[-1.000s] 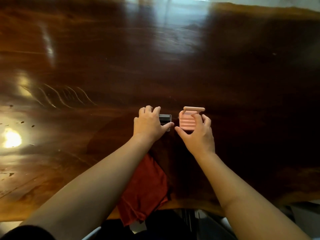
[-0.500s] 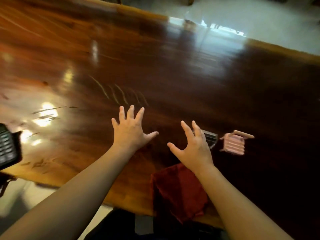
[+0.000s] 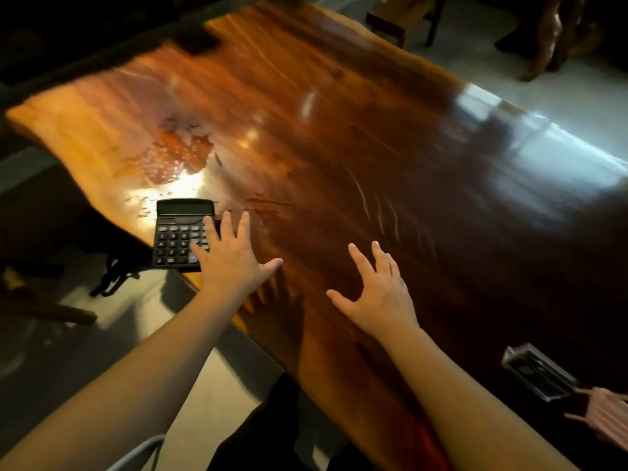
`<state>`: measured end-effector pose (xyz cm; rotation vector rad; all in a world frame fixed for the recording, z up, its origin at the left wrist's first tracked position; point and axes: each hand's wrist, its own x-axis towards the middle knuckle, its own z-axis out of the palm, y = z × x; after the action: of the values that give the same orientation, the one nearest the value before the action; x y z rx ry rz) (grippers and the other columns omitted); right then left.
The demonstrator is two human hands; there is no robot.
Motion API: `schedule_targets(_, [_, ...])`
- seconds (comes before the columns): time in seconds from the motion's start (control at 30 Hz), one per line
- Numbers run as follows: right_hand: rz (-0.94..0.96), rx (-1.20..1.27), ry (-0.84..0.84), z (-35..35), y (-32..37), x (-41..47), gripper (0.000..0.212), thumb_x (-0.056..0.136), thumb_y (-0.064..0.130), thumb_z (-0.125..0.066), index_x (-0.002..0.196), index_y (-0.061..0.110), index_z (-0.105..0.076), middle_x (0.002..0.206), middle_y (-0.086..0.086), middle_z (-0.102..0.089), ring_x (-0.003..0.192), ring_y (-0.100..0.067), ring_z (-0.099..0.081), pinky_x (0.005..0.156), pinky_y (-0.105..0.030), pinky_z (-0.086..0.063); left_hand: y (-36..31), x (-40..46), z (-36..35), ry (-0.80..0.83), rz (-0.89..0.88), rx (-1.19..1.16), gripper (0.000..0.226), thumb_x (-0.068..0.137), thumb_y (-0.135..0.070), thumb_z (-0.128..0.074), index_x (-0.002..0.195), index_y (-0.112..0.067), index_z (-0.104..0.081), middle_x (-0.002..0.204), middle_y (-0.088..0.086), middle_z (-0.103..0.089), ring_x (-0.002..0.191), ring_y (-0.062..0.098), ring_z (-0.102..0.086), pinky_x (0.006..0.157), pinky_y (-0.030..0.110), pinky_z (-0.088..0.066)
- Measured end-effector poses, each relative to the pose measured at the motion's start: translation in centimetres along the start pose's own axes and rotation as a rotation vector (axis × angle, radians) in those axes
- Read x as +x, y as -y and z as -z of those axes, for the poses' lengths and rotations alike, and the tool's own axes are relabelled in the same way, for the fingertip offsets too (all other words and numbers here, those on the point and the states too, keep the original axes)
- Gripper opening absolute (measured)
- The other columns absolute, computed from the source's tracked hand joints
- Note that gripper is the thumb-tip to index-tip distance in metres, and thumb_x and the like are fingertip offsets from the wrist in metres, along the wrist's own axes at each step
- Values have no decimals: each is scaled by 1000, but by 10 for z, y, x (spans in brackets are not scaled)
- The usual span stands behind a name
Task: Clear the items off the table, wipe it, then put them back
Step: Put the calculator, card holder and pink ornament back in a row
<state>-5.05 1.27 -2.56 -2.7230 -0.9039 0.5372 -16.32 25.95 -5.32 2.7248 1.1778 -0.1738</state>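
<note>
A black calculator lies at the near left edge of the glossy wooden table, partly overhanging it. My left hand is spread open with its fingertips over the calculator's right side. Open as well, my right hand hovers above bare wood to the right. At the lower right lie a small clear-cased dark box and a pink ribbed holder, side by side. The red cloth is not in view.
Beyond the table's left edge is grey floor with a dark strap or bag. Dark wooden furniture stands on the floor past the far side. A bright glare patch shines on the wood behind the calculator.
My view has swung left. Both hands let go of the dark box and pink holder and moved left, open; the left hand has reached the calculator.
</note>
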Motion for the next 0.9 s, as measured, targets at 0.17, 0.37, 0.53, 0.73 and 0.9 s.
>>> schedule_targets(0.17, [96, -28, 35, -14, 48, 23, 97, 77, 86, -43, 155, 48, 0, 169, -4, -4, 153, -34, -9, 116, -56, -26, 57, 23, -3, 20, 184, 1, 125, 67, -94, -46, 159, -28, 7, 168, 12, 2, 151, 45, 4, 109, 74, -22])
schedule_targets(0.37, [121, -72, 76, -27, 73, 36, 96, 80, 83, -48, 155, 49, 1, 170, -3, -3, 153, -34, -8, 117, -58, -24, 93, 46, -16, 63, 289, -61, 130, 65, -92, -53, 157, -29, 14, 168, 11, 6, 149, 48, -2, 108, 73, -24])
schedule_targets(0.53, [108, -82, 89, -30, 72, 38, 95, 81, 82, -49, 154, 51, 4, 169, -2, -2, 153, -34, -7, 117, -57, -22, 100, 56, -24, 39, 277, -100, 130, 66, -86, -62, 158, -29, 9, 166, 18, -2, 143, 49, -21, 102, 65, -38])
schedule_targets(0.73, [90, -104, 85, -29, 62, 36, 95, 82, 82, -47, 154, 50, 4, 170, -3, -1, 153, -34, -6, 118, -56, -19, 99, 61, -18, 4, 283, -154, 128, 64, -79, -70, 157, -34, 6, 165, 16, -2, 134, 52, -31, 98, 63, -41])
schedule_targets(0.9, [47, -61, 45, -22, 41, 26, 96, 81, 80, -50, 154, 50, 5, 169, -3, -1, 153, -35, -5, 118, -58, -17, 66, 54, -9, -51, 207, -190, 125, 65, -78, -69, 157, -32, 1, 164, 17, -7, 132, 53, -30, 102, 62, -39])
